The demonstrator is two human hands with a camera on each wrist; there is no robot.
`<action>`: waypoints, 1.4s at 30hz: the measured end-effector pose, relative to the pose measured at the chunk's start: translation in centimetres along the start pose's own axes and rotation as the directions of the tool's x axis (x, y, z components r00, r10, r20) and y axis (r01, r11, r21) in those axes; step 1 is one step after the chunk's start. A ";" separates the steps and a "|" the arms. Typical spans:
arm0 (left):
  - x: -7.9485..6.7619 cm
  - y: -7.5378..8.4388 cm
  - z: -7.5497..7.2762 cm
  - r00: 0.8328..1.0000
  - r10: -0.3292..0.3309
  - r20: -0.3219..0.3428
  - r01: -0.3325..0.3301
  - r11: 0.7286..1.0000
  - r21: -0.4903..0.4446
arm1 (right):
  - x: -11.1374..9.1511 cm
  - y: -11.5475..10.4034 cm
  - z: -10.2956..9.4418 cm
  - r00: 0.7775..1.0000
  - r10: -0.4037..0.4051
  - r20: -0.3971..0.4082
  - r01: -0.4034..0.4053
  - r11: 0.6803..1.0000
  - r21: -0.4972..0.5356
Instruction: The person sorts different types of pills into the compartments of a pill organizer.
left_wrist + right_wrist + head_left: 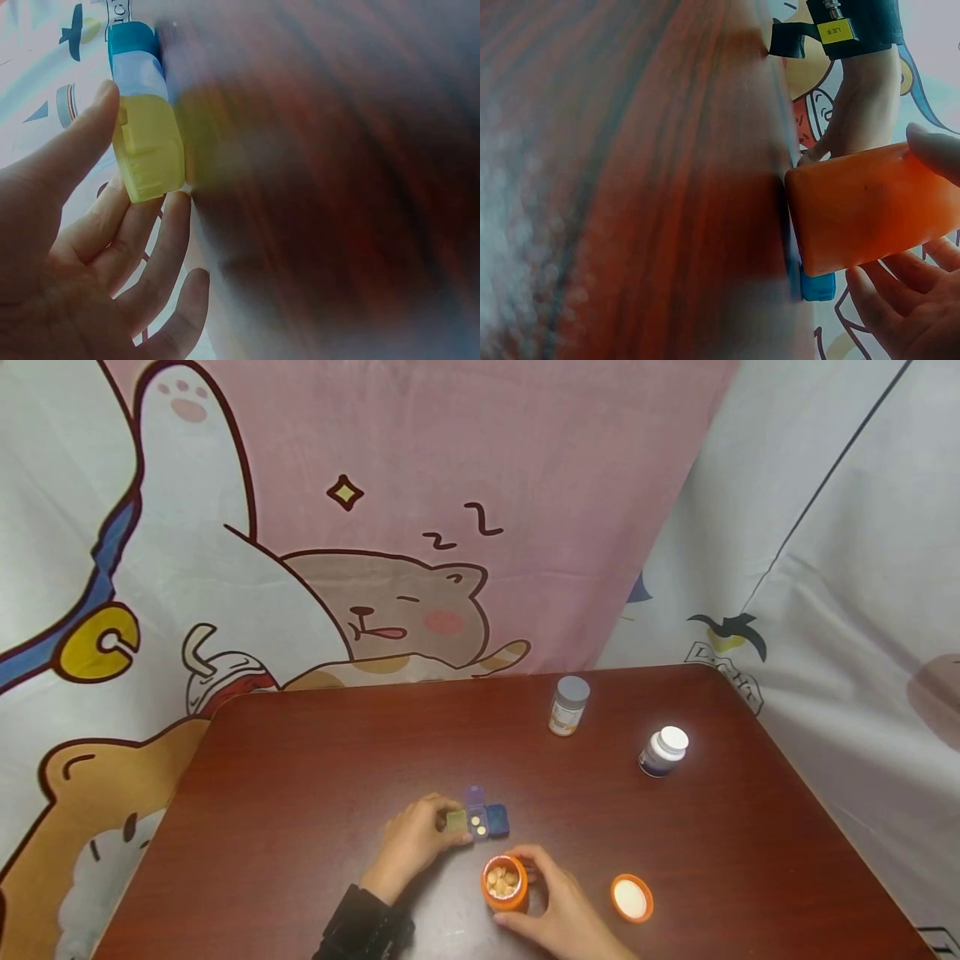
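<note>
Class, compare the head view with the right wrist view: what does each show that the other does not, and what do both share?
Head view only: tablets in the orange bottle, the loose cap, the gray-lidded bottle and the white-capped bottle.
Right wrist view only: a yellow label on the black wristband.
Both: the orange bottle, the blue pillbox compartment, the black wristband, and the right grip holding the bottle.

1. Head view, four o'clock: white-capped bottle (pixel 662 756), its print too small to read.
2. Six o'clock: tablets (pixel 502 882) in the orange bottle (pixel 507 905), probably hiding others.
3. Right wrist view, four o'clock: right hand (pixel 919 300), cut off by the edge.
4. Left wrist view, three o'clock: tabletop (pixel 337 180), blurred.
</note>
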State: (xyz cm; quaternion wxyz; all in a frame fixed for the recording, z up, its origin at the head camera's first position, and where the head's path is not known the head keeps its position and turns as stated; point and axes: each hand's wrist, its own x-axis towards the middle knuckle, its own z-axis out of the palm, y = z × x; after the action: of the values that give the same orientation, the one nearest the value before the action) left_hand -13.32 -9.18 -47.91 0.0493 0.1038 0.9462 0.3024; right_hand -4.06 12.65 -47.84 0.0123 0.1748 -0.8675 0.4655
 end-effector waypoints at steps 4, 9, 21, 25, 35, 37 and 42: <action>0.0 0.2 -0.1 1.000 0.000 0.004 0.000 1.000 0.005 | 0.0 0.0 0.1 1.000 -0.020 -0.011 0.020 1.000 -0.001; 0.0 0.0 0.1 1.000 0.003 -0.004 -0.003 1.000 -0.006 | -0.1 0.0 -0.1 0.999 -0.031 0.013 0.031 0.999 0.006; -0.4 0.2 0.1 0.999 0.015 -0.039 -0.014 1.000 0.016 | -0.2 0.2 -0.3 0.997 -0.024 0.074 0.023 1.000 0.013; -0.4 0.2 0.1 0.998 0.025 -0.058 -0.023 0.999 0.027 | -0.2 0.3 -0.4 0.996 -0.012 0.085 0.012 1.000 0.007; -1.1 0.8 -0.9 0.996 0.023 -0.089 -0.019 0.999 0.049 | -0.4 0.5 -1.2 0.988 -0.031 0.149 0.051 0.989 -0.138; -1.4 0.8 -1.2 0.994 0.022 -0.106 -0.015 0.997 0.070 | -0.5 0.6 -1.5 0.984 -0.044 0.173 0.074 0.983 -0.169; -2.6 1.0 -1.5 0.991 0.024 -0.134 -0.006 0.991 0.137 | -0.6 0.9 -2.3 0.971 -0.100 0.217 0.152 0.960 -0.236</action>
State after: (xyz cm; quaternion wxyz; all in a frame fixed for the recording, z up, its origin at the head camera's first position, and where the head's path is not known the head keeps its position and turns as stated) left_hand -10.88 -9.84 -46.05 -0.0246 0.0932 0.9650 0.2440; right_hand -4.08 15.15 -47.42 -0.0245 0.2736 -0.9031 0.3301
